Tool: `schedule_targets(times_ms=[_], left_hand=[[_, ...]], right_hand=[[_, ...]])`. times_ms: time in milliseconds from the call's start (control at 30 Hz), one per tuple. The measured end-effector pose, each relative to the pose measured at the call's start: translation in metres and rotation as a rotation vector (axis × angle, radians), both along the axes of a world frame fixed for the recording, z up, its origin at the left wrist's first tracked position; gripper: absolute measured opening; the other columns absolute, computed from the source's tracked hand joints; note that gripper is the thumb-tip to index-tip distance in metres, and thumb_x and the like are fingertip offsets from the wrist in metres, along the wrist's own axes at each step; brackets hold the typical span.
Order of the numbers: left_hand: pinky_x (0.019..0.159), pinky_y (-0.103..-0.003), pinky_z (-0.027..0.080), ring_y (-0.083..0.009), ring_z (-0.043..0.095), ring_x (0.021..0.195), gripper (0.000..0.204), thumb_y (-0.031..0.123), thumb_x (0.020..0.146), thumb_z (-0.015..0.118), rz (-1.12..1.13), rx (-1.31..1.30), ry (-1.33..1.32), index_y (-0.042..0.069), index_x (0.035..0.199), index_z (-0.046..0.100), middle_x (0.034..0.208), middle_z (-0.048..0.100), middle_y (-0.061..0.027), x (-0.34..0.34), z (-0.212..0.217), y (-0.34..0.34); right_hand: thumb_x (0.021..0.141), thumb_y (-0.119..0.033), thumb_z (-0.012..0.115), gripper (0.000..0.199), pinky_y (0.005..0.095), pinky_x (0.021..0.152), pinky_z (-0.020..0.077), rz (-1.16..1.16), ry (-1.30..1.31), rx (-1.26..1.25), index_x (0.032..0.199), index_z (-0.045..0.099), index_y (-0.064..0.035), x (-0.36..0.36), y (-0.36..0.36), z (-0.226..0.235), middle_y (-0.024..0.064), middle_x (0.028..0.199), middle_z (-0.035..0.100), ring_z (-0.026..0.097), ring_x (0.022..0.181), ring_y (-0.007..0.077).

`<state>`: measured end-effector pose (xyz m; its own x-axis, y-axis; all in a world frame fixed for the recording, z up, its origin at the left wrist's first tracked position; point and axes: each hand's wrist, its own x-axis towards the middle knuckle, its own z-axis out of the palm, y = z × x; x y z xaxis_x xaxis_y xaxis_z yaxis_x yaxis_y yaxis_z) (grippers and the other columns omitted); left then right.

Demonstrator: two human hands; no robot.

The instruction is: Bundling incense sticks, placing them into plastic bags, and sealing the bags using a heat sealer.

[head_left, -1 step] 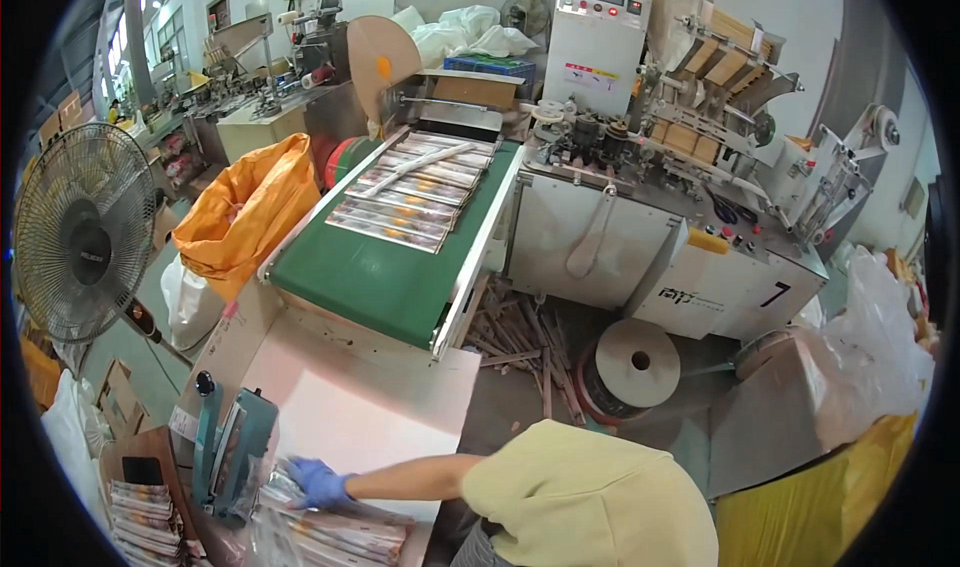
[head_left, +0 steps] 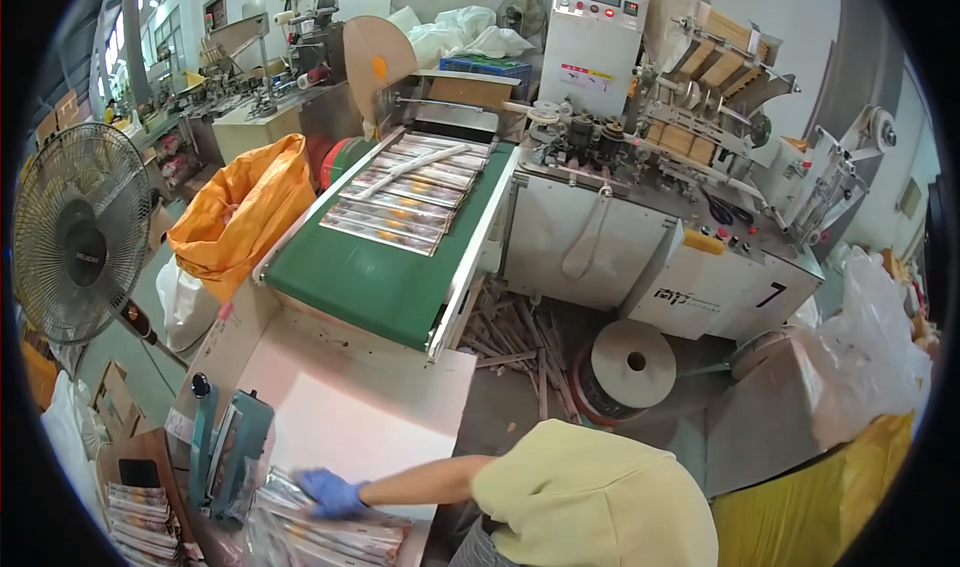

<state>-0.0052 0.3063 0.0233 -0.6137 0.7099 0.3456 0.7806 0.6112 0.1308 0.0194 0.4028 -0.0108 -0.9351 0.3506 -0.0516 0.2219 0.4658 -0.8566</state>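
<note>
My right hand [head_left: 334, 494], in a blue glove, reaches in from the right under a pale yellow sleeve. It lies on a stack of flat printed plastic packets [head_left: 370, 540] at the front edge of the pale work surface [head_left: 370, 407]. The fingers look stretched out over the packets, though their tips are slightly blurred. Clear plastic film [head_left: 268, 535] covers the left part of this stack. Left of the hand stands a teal hand-lever sealer [head_left: 238, 449] with a black knob. My left hand is not in view.
A green conveyor belt [head_left: 350, 287] beyond carries overlapping printed packets [head_left: 395, 212] and a white strip. A control machine [head_left: 600, 57] rises behind. Left are an orange sack [head_left: 245, 217] and a standing fan [head_left: 85, 242]. A film roll [head_left: 632, 362] and scrap strips [head_left: 510, 337] lie on the floor.
My right hand has slid a little to the right and down over the packets. The whole view has shifted slightly. Packets on the belt look much the same.
</note>
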Motion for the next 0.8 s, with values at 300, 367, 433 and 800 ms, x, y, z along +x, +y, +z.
schedule_targets(times_ms=[300, 367, 433, 800], left_hand=[[0.104, -0.052, 0.006, -0.0370, 0.012, 0.130, 0.082, 0.041, 0.061, 0.063, 0.226, -0.529, -0.311, 0.015, 0.133, 0.034, 0.141, 0.019, -0.0149, 0.024, 0.054, 0.014], [0.104, -0.054, 0.006, -0.0389, 0.012, 0.130, 0.085, 0.041, 0.060, 0.063, 0.236, -0.602, -0.342, 0.017, 0.135, 0.030, 0.141, 0.020, -0.0138, 0.018, 0.041, 0.014], [0.105, -0.052, 0.008, -0.0372, 0.017, 0.129, 0.082, 0.035, 0.060, 0.064, 0.164, -0.628, -0.178, 0.016, 0.133, 0.034, 0.140, 0.022, -0.0142, 0.011, 0.019, 0.017], [0.103, -0.047, 0.018, -0.0341, 0.027, 0.125, 0.054, 0.017, 0.069, 0.053, -0.238, -0.055, -0.123, 0.002, 0.120, 0.045, 0.129, 0.036, -0.0175, 0.020, -0.031, 0.101]], right_hand=[[0.078, -0.021, 0.055, 0.031, 0.0473, 0.091, 0.0330, 0.054, 0.474, 0.629, 0.105, 0.052, -0.0072, 0.198, 0.060, -0.025, 0.0177, 0.121, 0.044, 0.043, 0.111, 0.0351], [0.068, -0.011, 0.057, 0.030, 0.0432, 0.074, 0.0428, -0.235, 0.446, 0.728, 0.098, 0.054, -0.0076, 0.226, 0.098, -0.004, 0.0162, 0.102, 0.053, 0.052, 0.091, 0.0334], [0.071, -0.009, 0.057, 0.030, 0.0385, 0.064, 0.0444, -0.211, 0.194, 0.579, 0.100, 0.054, -0.0058, 0.238, 0.124, 0.020, 0.0142, 0.083, 0.050, 0.052, 0.076, 0.0309], [0.080, -0.010, 0.055, 0.013, 0.0256, 0.045, 0.0425, -0.292, 0.315, 0.064, 0.089, 0.060, -0.0031, 0.240, 0.343, 0.182, 0.0049, 0.075, 0.059, 0.052, 0.054, 0.0106]])
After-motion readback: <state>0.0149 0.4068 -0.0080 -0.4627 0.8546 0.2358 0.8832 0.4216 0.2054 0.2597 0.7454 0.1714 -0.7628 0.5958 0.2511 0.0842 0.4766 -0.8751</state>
